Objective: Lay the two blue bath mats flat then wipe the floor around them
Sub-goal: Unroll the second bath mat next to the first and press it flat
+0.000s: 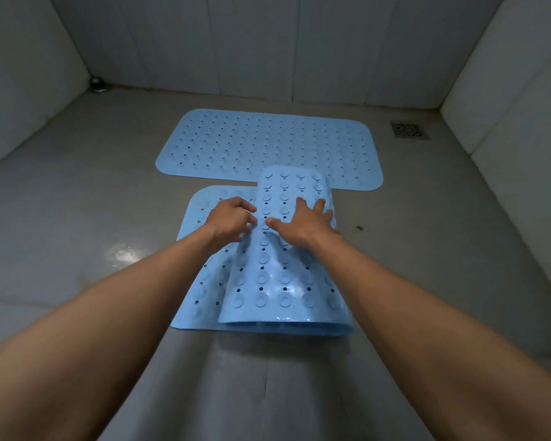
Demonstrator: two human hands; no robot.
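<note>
The far mat (268, 144) lies flat on the floor (93, 218), smooth face up, its long edge across the view; that half of the laying step looks complete. The near mat (283, 281) sits just beside it and is not flat: its left part rests on the floor, while the right part is doubled over, suction cups upward, and its far end overlaps the far mat's near edge. The left hand (231, 222) has curled fingers that appear to pinch the left edge of the doubled flap, probably to peel it back. The right hand (304, 226) lies spread, palm down, on the flap, apparently steadying it. The flap bulges and looks springy, so it may curl again once released. A drain (409, 130) is set in the floor at the far right, a small metal fitting (96, 85) stands in the far left corner, and a dark speck (359, 227) lies right of the near mat. Tiled walls (506, 90) close in on three sides, limiting room for unfolding to the right. No wiping cloth is visible.
</note>
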